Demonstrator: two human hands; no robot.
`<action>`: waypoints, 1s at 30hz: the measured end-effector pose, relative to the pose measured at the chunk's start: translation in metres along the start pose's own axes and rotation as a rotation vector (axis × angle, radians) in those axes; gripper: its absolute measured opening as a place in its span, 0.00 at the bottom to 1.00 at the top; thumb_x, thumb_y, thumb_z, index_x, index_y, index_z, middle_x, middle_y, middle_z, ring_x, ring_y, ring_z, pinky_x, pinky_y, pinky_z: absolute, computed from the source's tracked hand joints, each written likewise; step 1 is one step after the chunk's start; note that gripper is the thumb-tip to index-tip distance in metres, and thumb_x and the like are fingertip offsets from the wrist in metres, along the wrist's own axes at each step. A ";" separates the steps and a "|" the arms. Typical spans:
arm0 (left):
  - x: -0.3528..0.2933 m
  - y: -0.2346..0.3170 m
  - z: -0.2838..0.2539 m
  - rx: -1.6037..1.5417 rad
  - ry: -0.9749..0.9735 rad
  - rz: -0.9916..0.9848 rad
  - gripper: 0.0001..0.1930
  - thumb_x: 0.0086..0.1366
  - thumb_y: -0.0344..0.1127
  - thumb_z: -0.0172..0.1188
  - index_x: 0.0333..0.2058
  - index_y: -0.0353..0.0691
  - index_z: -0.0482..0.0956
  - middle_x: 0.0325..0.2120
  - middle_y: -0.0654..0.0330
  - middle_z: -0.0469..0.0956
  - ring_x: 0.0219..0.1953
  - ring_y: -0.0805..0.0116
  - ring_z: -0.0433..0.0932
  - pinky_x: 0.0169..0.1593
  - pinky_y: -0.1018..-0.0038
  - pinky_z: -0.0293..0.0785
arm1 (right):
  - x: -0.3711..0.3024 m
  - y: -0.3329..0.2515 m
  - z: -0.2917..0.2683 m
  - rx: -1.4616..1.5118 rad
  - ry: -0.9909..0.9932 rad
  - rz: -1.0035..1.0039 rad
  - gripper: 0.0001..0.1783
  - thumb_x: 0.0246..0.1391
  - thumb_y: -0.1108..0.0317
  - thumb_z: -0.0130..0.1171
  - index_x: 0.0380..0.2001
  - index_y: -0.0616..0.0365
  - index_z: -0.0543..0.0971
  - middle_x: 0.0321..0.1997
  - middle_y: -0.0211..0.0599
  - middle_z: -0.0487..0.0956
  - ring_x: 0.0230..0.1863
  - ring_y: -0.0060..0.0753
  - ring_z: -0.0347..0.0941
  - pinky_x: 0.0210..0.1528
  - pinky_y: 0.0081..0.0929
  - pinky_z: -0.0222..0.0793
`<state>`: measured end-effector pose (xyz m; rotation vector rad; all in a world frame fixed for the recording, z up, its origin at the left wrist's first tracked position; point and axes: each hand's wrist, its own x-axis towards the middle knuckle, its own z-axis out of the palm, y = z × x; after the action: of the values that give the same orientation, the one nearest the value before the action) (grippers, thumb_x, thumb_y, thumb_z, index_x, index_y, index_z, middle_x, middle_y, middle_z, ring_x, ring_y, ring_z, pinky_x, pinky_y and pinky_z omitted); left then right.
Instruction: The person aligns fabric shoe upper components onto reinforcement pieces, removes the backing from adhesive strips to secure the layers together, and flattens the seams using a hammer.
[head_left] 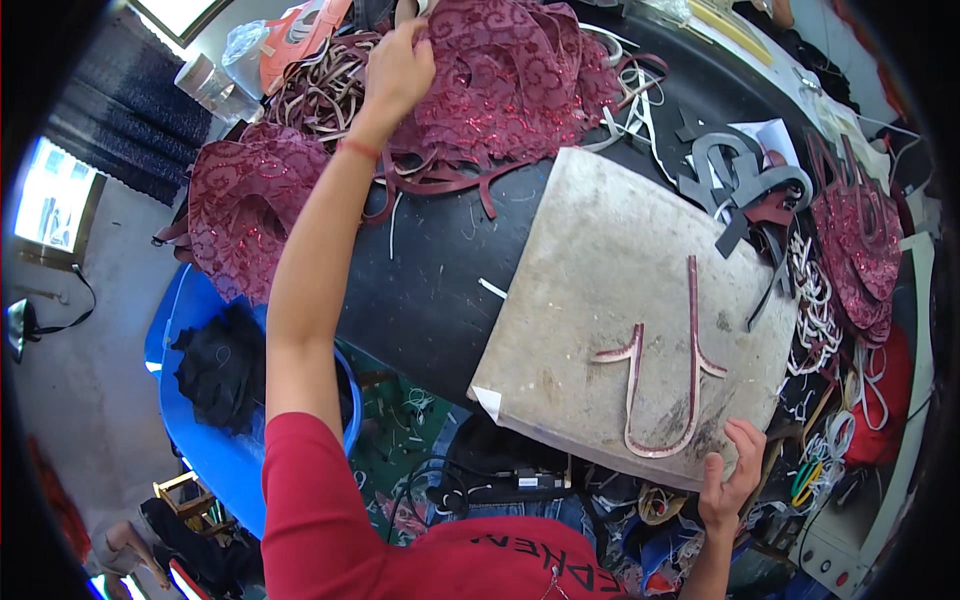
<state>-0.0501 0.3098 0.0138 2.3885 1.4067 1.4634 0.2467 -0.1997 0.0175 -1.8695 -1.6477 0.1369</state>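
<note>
On the near right part of the dark worktable point(430, 290), a worn, pale board point(600, 250) is laid, bearing a maroon strip point(693, 330) curved into a U, with a short, pale-edged branch splayed from each arm. By its thin, bent form, the strip is judged light and flexible, best taken by one straight arm, clear of the branches. At the board's near right corner, the right hand point(728, 500) is held with thumb and fingers parted, nothing being grasped; whether the board is touched cannot be told. At the far left, the left hand point(402, 68) is extended with fingers bent, beside maroon sequined lace fabric point(510, 80) and a tangled heap of straps point(320, 85); whether anything is gripped cannot be told. The fabric is judged soft and limp, its sequins liable to snag, so that a gathered plain edge would be preferred.
</note>
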 end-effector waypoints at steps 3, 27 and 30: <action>0.054 -0.036 0.025 0.082 -0.059 -0.054 0.23 0.60 0.42 0.56 0.52 0.38 0.72 0.45 0.46 0.78 0.48 0.50 0.77 0.52 0.64 0.71 | 0.025 -0.008 -0.004 -0.014 0.001 -0.014 0.17 0.53 0.68 0.58 0.45 0.63 0.73 0.44 0.49 0.74 0.45 0.49 0.70 0.51 0.39 0.64; -0.013 -0.036 -0.135 0.123 -0.239 0.002 0.25 0.60 0.43 0.59 0.52 0.33 0.72 0.45 0.42 0.76 0.48 0.52 0.77 0.51 0.64 0.70 | 0.387 -0.065 0.209 0.294 -0.016 0.147 0.30 0.45 0.45 0.64 0.38 0.64 0.80 0.36 0.45 0.82 0.40 0.39 0.79 0.46 0.32 0.71; 0.003 -0.032 -0.063 0.090 -0.313 -0.176 0.26 0.60 0.46 0.57 0.53 0.34 0.71 0.47 0.44 0.76 0.50 0.51 0.75 0.54 0.63 0.69 | 0.396 -0.098 0.236 0.256 0.092 0.130 0.39 0.42 0.43 0.67 0.47 0.66 0.73 0.44 0.53 0.78 0.49 0.50 0.74 0.53 0.37 0.67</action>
<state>-0.1165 0.3051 0.0382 2.3401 1.5794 0.9564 0.1347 0.2579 0.0084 -1.7588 -1.3773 0.2972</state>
